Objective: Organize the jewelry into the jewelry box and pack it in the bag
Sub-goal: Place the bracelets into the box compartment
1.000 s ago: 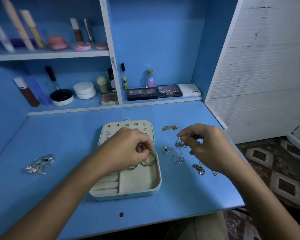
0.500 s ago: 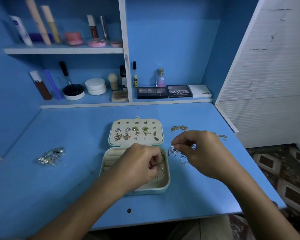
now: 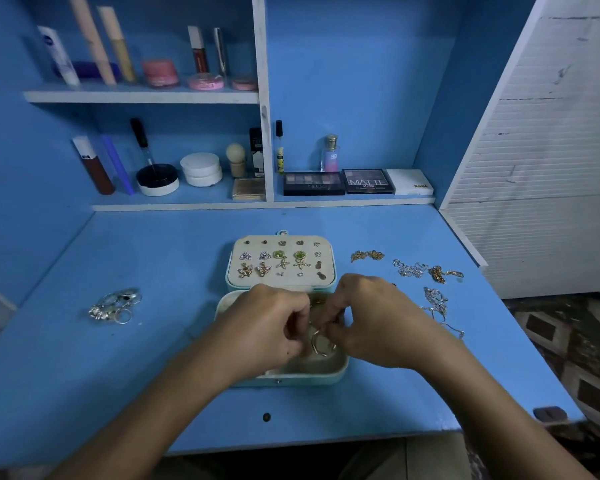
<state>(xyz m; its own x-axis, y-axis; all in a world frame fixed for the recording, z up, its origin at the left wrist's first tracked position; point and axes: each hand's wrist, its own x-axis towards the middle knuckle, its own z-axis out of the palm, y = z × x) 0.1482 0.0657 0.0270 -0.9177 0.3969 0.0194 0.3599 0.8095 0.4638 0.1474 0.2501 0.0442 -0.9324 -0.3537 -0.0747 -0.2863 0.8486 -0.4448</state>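
An open jewelry box (image 3: 340,370) lies in the middle of the blue desk, its lid (image 3: 280,259) flat behind it and studded with several earrings. Over the box's right compartment my left hand (image 3: 267,327) and my right hand (image 3: 368,320) meet, fingers curled. Both pinch small hoop pieces (image 3: 321,344) that hang into the compartment. A pile of silver rings (image 3: 116,306) sits at the left. Gold and silver chains (image 3: 426,271) lie loose at the right. No bag is in view.
Cosmetics fill the shelves behind: eyeshadow palettes (image 3: 338,181), a perfume bottle (image 3: 330,154), jars and tubes (image 3: 160,74). A white slatted panel (image 3: 548,150) stands at the right. The desk's front edge (image 3: 291,441) is near my arms, patterned floor beyond the right edge.
My right hand has moved left from the loose jewelry to over the box, carrying a small piece. My left hand stays over the right compartment. The camera has shifted, showing more of the lid.
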